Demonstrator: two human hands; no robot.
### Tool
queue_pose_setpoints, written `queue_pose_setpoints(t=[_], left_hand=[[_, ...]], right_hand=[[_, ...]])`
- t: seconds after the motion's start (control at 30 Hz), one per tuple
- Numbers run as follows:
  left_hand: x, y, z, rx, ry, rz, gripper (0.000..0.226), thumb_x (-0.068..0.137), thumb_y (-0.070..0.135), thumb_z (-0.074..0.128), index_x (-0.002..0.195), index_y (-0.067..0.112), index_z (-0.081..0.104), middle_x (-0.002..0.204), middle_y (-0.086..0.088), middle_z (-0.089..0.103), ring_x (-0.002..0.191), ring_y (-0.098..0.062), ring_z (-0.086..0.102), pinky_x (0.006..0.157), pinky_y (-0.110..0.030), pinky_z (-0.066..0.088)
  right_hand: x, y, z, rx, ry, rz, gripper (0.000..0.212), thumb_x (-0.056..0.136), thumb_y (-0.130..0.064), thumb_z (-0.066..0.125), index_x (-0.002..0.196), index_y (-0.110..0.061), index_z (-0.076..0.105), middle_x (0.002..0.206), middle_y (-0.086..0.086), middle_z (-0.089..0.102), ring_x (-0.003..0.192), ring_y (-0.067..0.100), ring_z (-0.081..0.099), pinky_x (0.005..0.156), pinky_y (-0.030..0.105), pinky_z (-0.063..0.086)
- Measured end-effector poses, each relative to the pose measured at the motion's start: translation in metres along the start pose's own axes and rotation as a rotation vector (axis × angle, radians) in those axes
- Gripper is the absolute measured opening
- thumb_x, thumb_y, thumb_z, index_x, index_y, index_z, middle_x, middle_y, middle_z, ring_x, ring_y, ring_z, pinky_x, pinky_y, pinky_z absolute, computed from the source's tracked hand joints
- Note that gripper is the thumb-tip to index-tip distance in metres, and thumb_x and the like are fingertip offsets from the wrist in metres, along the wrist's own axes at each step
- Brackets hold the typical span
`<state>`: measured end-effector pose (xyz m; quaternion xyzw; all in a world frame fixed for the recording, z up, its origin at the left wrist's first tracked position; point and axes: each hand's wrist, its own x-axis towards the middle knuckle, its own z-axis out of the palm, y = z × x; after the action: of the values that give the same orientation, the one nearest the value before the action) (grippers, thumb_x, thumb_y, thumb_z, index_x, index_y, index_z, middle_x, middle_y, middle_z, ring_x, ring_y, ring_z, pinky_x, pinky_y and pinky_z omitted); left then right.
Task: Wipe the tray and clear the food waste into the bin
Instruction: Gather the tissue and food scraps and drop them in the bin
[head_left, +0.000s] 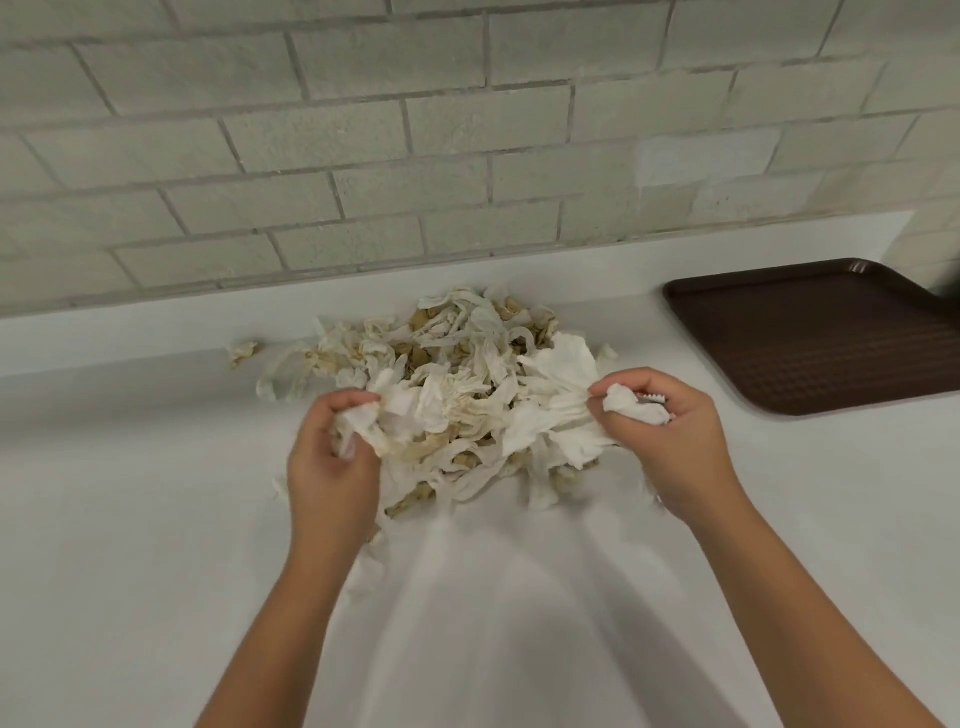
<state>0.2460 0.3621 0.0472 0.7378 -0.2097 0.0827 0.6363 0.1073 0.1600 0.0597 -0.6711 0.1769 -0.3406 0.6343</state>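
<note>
Bunching stained white paper-towel heap: our left hand nine o'clock, right hand three, fingers curled gripping edges; scoop underneath.

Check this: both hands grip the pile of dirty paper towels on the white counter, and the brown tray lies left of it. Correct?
No: the head view shows the brown tray right of the pile. The left hand and right hand do grip it, on the white counter.
</note>
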Motion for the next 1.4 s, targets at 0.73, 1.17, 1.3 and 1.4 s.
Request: queue_pose_setpoints(t=[0.73, 1.17, 1.3, 1.4], left_hand=[[-0.037, -0.12, -0.048, 0.789, -0.328, -0.177, 0.036, 0.082, -0.004, 0.06, 0.117, 0.0, 0.061, 0.11, -0.019, 0.053, 0.092, -0.038, 0.06, 0.074, -0.032, 0.045], [-0.006, -0.029, -0.052, 0.212, -0.104, -0.201, 0.046, 0.091, -0.003, 0.047, 0.124, 0.026, 0.058, 0.121, 0.006, 0.059, 0.111, -0.009, 0.053, 0.084, -0.011, 0.039], [0.002, -0.002, -0.054, 0.093, -0.103, -0.165, 0.032, 0.096, 0.018, 0.051, 0.1, 0.049, 0.057, 0.1, 0.021, 0.062, 0.089, 0.011, 0.057, 0.074, -0.009, 0.042], [0.009, 0.006, -0.05, -0.096, -0.078, -0.225, 0.018, 0.094, 0.029, 0.054, 0.097, 0.044, 0.063, 0.101, 0.013, 0.067, 0.095, 0.004, 0.062, 0.085, -0.02, 0.045]], right_hand=[[-0.072, 0.136, 0.029, -1.009, -0.409, -0.332, 0.046, 0.057, -0.008, 0.072, 0.1, -0.022, 0.074, 0.118, 0.007, 0.062, 0.112, 0.018, 0.046, 0.092, 0.035, 0.044], [-0.079, 0.132, 0.023, -0.688, -0.256, -0.322, 0.039, 0.064, 0.003, 0.074, 0.093, -0.023, 0.071, 0.083, -0.009, 0.056, 0.073, 0.005, 0.054, 0.061, 0.017, 0.044], [-0.076, 0.101, 0.027, -0.213, 0.01, -0.011, 0.022, 0.069, -0.004, 0.07, 0.078, -0.023, 0.074, 0.084, -0.005, 0.063, 0.079, 0.009, 0.063, 0.07, 0.014, 0.047], [-0.069, 0.075, 0.022, -0.029, 0.147, 0.131, 0.017, 0.071, -0.004, 0.065, 0.073, -0.019, 0.073, 0.09, -0.006, 0.071, 0.089, 0.008, 0.066, 0.072, 0.014, 0.049]])
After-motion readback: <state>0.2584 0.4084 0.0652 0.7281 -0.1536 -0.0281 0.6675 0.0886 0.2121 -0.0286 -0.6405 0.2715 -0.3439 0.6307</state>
